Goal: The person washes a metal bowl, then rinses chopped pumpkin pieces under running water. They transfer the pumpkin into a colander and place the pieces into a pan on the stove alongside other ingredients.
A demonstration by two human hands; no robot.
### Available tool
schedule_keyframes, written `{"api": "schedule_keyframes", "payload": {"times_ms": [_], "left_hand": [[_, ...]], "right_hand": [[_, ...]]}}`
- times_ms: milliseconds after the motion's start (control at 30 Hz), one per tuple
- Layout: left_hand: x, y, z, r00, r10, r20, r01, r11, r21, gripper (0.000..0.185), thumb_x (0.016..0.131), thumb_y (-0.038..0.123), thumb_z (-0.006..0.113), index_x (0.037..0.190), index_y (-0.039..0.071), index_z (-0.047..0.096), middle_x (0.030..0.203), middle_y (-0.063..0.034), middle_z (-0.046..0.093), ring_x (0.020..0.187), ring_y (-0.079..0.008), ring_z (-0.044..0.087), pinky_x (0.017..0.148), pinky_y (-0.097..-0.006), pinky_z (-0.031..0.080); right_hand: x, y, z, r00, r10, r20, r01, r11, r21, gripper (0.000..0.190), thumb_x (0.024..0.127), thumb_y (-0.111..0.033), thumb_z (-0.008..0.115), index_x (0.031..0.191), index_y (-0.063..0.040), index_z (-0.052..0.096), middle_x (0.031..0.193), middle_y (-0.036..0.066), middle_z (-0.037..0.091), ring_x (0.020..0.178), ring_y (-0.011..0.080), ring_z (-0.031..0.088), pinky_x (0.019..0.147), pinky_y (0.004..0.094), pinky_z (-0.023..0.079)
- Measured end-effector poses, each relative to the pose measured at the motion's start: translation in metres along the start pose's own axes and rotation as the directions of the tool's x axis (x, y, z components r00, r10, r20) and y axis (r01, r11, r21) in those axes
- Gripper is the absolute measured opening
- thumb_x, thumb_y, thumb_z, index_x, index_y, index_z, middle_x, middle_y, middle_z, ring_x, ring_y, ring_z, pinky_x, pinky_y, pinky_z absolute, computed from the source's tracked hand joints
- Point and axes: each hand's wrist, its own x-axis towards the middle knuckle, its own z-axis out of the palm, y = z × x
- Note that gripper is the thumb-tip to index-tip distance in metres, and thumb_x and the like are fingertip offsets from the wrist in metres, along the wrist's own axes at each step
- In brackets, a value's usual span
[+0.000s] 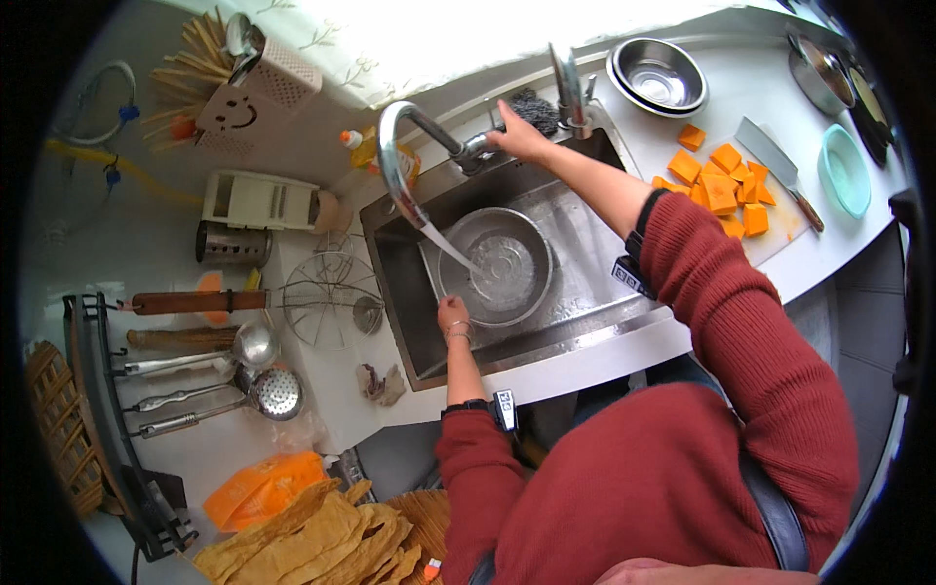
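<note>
Water runs from the curved chrome faucet (395, 146) into a round metal basin (537, 292). That basin stands in the stainless steel sink (585, 241) with some water in its bottom. My left hand (455, 316) grips the basin's near left rim. At the faucet's base, my right hand (523, 137) is on the faucet handle (479, 144), its thumb raised and some fingers hidden. A dark wire scouring pad (534, 111) lies just behind that hand. To its right rises a second chrome tap (570, 91).
Orange pumpkin chunks (719, 191) lie on a cutting board (786, 230) beside a cleaver (769, 155). Nested steel bowls (658, 77) and a turquoise basin (844, 172) stand around them. Left are a wire strainer (333, 300), hanging ladles (256, 345) and a dish soap bottle (362, 150).
</note>
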Motion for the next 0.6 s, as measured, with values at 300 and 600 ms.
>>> {"api": "schedule_keyframes", "payload": {"times_ms": [300, 600], "left_hand": [[-0.012, -0.018, 0.001, 0.777, -0.491, 0.393, 0.624, 0.678, -0.387, 0.048, 0.086, 0.020, 0.046, 0.132, 0.007, 0.039, 0.112, -0.0150, 0.056, 0.092, -0.0262, 0.057, 0.067, -0.0358, 0.052], [-0.020, 0.014, -0.034, 0.813, -0.474, 0.338, 0.581, 0.615, -0.534, 0.052, 0.086, 0.019, 0.049, 0.135, 0.013, 0.033, 0.122, -0.0088, 0.048, 0.106, -0.0243, 0.049, 0.070, -0.0441, 0.049]], "right_hand": [[0.016, 0.003, 0.018, 0.972, -0.232, -0.039, 0.235, 0.960, 0.152, 0.060, 0.085, -0.021, 0.050, 0.136, 0.001, 0.030, 0.137, 0.023, 0.036, 0.128, 0.0301, 0.035, 0.104, 0.0341, 0.030], [-0.189, 0.113, 0.097, 0.644, 0.635, 0.428, -0.750, 0.633, 0.190, 0.041, 0.082, -0.020, 0.055, 0.119, -0.004, 0.048, 0.099, 0.014, 0.060, 0.081, 0.0253, 0.062, 0.062, 0.0397, 0.053]]}}
